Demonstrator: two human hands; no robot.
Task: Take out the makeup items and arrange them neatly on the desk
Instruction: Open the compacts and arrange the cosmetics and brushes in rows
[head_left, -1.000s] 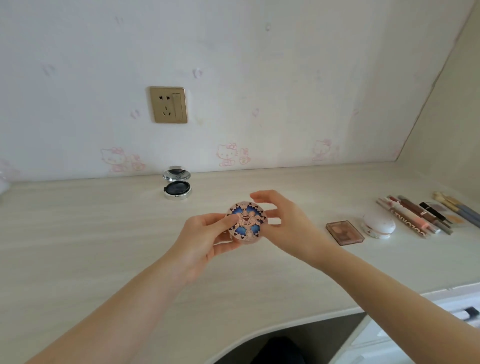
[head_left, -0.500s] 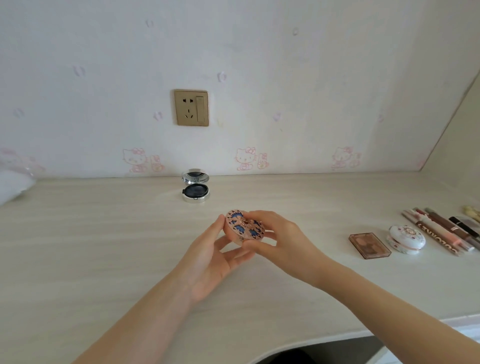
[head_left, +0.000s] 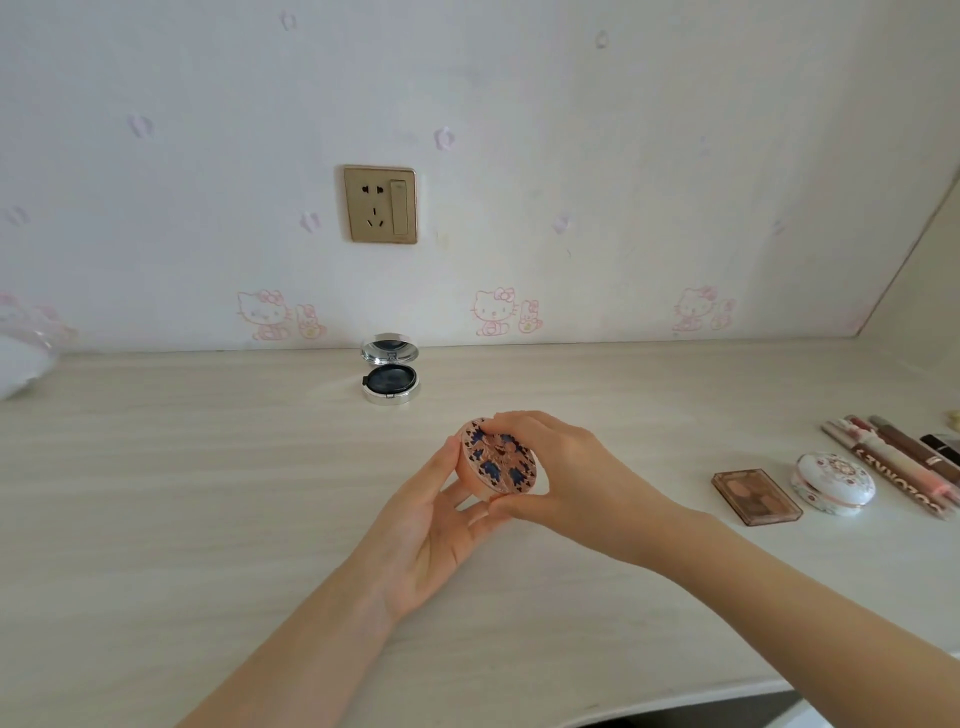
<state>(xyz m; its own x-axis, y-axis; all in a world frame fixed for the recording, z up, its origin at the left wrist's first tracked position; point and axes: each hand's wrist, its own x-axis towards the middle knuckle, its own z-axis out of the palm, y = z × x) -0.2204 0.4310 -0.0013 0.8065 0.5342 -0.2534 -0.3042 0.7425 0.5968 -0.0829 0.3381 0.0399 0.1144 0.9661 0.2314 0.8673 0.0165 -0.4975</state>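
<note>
A round pink compact (head_left: 497, 460) with a blue butterfly pattern is held tilted above the middle of the desk. My right hand (head_left: 576, 478) grips it from the right, fingers curled over its top edge. My left hand (head_left: 431, 525) cups it from below and the left, thumb along its rim. At the right lie a brown eyeshadow palette (head_left: 756, 496), a white floral compact (head_left: 834, 483) and several pencils and tubes (head_left: 898, 462) in a row. An open silver cushion compact (head_left: 390, 382) stands near the wall.
The pale wooden desk (head_left: 208, 493) runs to a wall with a gold socket (head_left: 380, 204). A white object (head_left: 18, 364) sits at the far left edge. The desk's front edge curves at the lower right.
The pink compact has tipped from facing me to leaning left. My left hand's fingers have loosened beneath it. The view has shifted left, pushing the row of items toward the right edge.
</note>
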